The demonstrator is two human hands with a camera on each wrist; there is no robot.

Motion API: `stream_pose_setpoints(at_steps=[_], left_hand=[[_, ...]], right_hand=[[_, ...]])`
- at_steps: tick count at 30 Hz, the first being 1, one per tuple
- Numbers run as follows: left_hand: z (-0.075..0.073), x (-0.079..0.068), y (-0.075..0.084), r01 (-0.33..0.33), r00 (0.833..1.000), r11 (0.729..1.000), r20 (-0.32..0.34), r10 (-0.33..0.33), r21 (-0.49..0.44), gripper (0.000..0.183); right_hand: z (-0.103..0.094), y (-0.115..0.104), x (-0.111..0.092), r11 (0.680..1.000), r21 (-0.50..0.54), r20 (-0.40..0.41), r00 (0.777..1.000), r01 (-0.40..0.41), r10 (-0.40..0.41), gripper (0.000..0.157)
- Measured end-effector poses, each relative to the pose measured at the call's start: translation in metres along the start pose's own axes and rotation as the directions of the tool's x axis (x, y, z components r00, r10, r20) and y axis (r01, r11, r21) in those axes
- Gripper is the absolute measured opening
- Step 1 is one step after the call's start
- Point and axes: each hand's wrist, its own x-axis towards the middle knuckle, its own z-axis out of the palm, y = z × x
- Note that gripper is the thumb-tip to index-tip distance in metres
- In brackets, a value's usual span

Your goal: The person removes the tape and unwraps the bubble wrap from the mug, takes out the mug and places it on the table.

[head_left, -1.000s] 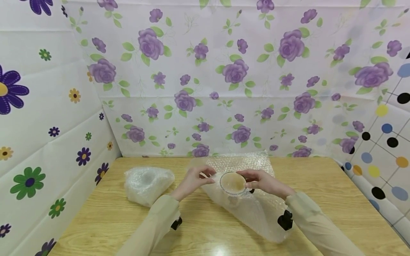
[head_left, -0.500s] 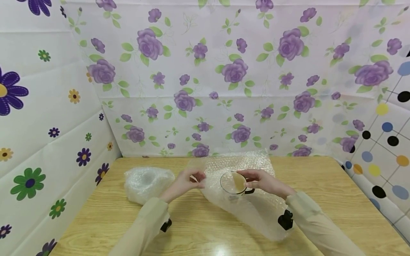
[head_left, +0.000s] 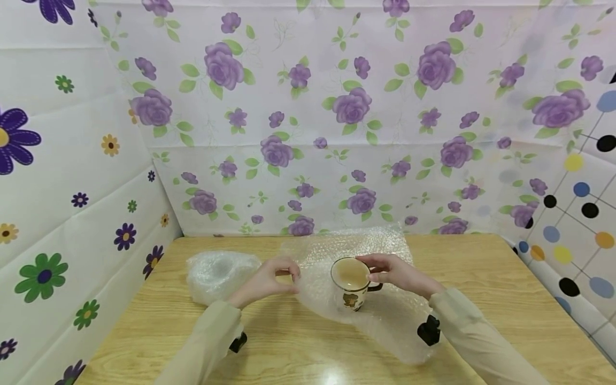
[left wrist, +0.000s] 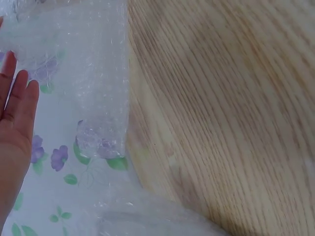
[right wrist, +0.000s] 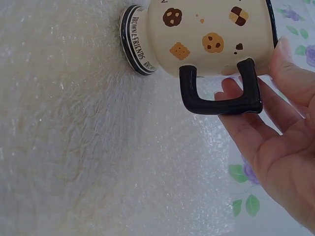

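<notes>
A cream mug point(head_left: 349, 283) with a dark rim and black handle stands on a bubble wrap sheet point(head_left: 385, 326). In the right wrist view the mug point(right wrist: 206, 34) shows printed cookies and "BROWN & FRIENDS" on its base band. My right hand point(head_left: 394, 272) holds it near the rim, with the thumb point(right wrist: 290, 73) at the lip and fingers behind the handle. My left hand point(head_left: 269, 279) is at the sheet's left edge, a gap showing between thumb and index finger. In the left wrist view the left hand point(left wrist: 17, 113) has straight fingers in front of the bubble wrap point(left wrist: 101, 83).
A bubble-wrapped bundle point(head_left: 221, 275) lies left of the left hand; its contents are blurred by the wrap. Everything rests on a wooden table point(head_left: 284, 353). Flowered cloth point(head_left: 313, 176) hangs behind the table's back edge, with printed cloth at both sides.
My left hand has moved left and slightly down, drawing the bubble wrap flap off the mug. The mug's opening and printed side are now uncovered. My right hand has stayed on the mug.
</notes>
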Motion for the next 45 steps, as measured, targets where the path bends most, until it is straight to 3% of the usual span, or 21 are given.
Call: stream_pose_setpoints(at_steps=[5, 9, 13, 17, 23, 28, 30, 35, 37, 45], left_hand=[[-0.004, -0.006, 0.001, 0.033, 0.999, 0.998, 0.039, -0.031, -0.054, 0.004], [-0.008, -0.011, 0.003, 0.042, 0.997, 0.995, 0.075, -0.035, -0.091, 0.016], [-0.009, -0.013, 0.003, 0.088, 0.993, 0.99, 0.09, -0.079, -0.107, 0.023], [-0.005, -0.014, -0.009, 0.139, 0.988, 0.99, 0.07, -0.137, -0.027, 0.014], [-0.001, -0.012, -0.033, 0.101, 0.994, 0.987, 0.029, -0.105, 0.121, 0.005], [-0.001, -0.013, -0.036, 0.083, 0.997, 0.987, -0.003, -0.083, 0.138, 0.009], [-0.002, -0.013, -0.027, 0.071, 0.997, 0.984, 0.001, -0.072, 0.161, 0.01], [0.0, -0.013, -0.028, 0.056, 0.998, 0.974, 0.003, -0.058, 0.221, 0.01], [0.001, -0.013, -0.039, 0.05, 0.999, 0.967, -0.004, -0.051, 0.249, 0.012], [0.005, -0.013, -0.044, 0.015, 0.999, 0.936, 0.03, -0.028, 0.351, 0.013]], right_hand=[[0.0, 0.0, 0.0, 1.0, 0.004, -0.002, 1.0, 0.003, -0.003, 0.047], [0.0, 0.002, 0.0, 1.0, 0.002, -0.007, 1.0, 0.019, -0.019, 0.047], [0.0, 0.002, 0.0, 1.0, 0.011, -0.014, 1.0, 0.023, -0.023, 0.046], [0.0, 0.001, 0.0, 1.0, 0.022, -0.007, 1.0, 0.011, -0.011, 0.047], [0.001, 0.0, 0.0, 1.0, 0.031, -0.01, 1.0, 0.005, -0.005, 0.047], [0.001, 0.001, -0.001, 0.999, 0.043, -0.014, 1.0, 0.014, -0.013, 0.046], [0.001, 0.002, 0.0, 0.999, 0.051, -0.014, 1.0, 0.018, -0.017, 0.046], [0.001, 0.003, 0.0, 0.998, 0.054, -0.017, 1.0, 0.009, -0.008, 0.047], [0.0, 0.003, 0.0, 0.998, 0.056, -0.017, 1.0, 0.006, -0.005, 0.047], [0.0, 0.002, 0.0, 0.999, 0.051, -0.011, 1.0, 0.004, -0.004, 0.048]])
